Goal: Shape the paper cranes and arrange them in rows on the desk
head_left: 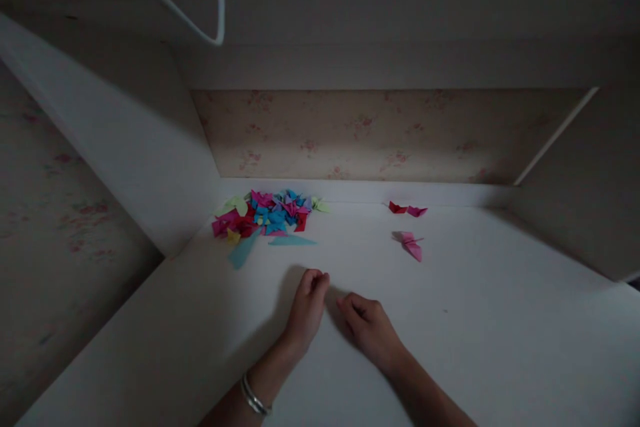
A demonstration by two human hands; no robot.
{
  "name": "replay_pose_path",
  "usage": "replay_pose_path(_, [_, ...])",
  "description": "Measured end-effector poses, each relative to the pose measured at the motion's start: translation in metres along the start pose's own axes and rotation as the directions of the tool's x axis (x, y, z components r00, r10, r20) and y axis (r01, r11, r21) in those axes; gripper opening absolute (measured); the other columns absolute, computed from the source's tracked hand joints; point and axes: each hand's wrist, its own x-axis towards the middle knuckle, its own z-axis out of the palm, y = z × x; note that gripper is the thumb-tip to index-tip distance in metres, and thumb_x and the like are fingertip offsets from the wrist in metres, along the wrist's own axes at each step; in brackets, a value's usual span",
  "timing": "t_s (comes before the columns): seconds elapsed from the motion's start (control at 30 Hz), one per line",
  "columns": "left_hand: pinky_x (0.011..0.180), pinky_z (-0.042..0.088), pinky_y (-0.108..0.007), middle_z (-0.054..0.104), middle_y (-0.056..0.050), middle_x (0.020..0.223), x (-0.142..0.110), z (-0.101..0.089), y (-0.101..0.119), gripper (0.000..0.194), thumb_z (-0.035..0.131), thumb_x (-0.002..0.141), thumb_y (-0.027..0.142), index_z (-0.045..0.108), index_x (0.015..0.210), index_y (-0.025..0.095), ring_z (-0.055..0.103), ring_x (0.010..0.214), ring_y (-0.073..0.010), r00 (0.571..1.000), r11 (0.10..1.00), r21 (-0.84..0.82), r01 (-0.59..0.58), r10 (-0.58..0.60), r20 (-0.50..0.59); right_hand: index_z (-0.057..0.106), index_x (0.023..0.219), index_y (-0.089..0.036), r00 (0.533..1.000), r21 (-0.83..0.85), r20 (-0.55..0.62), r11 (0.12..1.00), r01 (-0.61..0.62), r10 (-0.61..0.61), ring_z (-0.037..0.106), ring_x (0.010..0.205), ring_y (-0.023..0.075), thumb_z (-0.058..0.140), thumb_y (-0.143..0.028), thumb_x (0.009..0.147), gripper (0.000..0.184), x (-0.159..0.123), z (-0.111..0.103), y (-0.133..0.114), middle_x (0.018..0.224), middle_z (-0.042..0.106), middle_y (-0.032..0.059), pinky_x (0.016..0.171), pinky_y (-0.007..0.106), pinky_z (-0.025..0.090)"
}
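My left hand [307,310], with silver bangles [254,397] on the wrist, is raised a little over the white desktop, its fingers curled and thumb pressed against them. Just to its right, my right hand [370,330] is closed too, thumb and forefinger together, a small gap between the hands. Whatever either hand pinches, if anything, is hidden or too small to see. Beyond the left hand lies a pile of colourful folded paper cranes [280,210], with teal paper pieces [293,240] at its front edge. A pink paper crane [412,247] rests beyond the right hand.
Near the back edge of the white desk [500,347] lie a red folded paper [398,208] and a magenta one [417,211]. A white side panel [125,133] borders the left. Overhead are a shelf [400,20] and a bent white rod [220,7].
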Motion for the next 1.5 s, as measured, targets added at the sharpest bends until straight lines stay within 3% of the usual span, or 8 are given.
replay_pose_path(0.13, [0.065, 0.038, -0.024, 0.053, 0.001, 0.068, -0.0017, 0.0004, -0.0055, 0.023, 0.051, 0.084, 0.037, 0.052, 0.073, 0.018, 0.05, 0.069, -0.0139, 0.978, 0.982, 0.107, -0.158, 0.141, 0.151, 0.046, 0.059, -0.018, 1.0, -0.032, -0.013, 0.999, -0.012, 0.012, 0.036, 0.05, 0.0093, 0.041, -0.048, 0.09, 0.043, -0.004, -0.0015, -0.002, 0.052, 0.04, -0.0049, 0.048, 0.022, 0.028])
replay_pose_path(0.27, [0.065, 0.039, -0.025, 0.056, 0.001, 0.069, -0.0054, -0.0024, -0.0066, 0.022, 0.05, 0.086, 0.037, 0.053, 0.075, 0.018, 0.051, 0.069, -0.0147, 0.97, 0.97, 0.145, -0.193, 0.167, 0.174, 0.048, 0.06, -0.018, 1.0, -0.052, -0.006, 0.999, 0.0, 0.0, 0.038, 0.051, 0.0096, 0.039, -0.048, 0.091, 0.044, -0.005, -0.0019, -0.0043, 0.052, 0.042, -0.0044, 0.049, 0.022, 0.03])
replay_pose_path(1.5, [0.063, 0.037, -0.024, 0.055, 0.002, 0.064, -0.0039, -0.0029, -0.0027, 0.017, 0.054, 0.08, 0.032, 0.055, 0.071, 0.017, 0.05, 0.066, -0.0143, 0.977, 0.987, 0.106, -0.122, 0.101, 0.189, 0.049, 0.061, -0.018, 0.999, -0.079, 0.034, 0.996, 0.04, -0.038, 0.038, 0.051, 0.0094, 0.037, -0.051, 0.092, 0.047, -0.0069, -0.0017, -0.0018, 0.053, 0.042, -0.0049, 0.049, 0.022, 0.031])
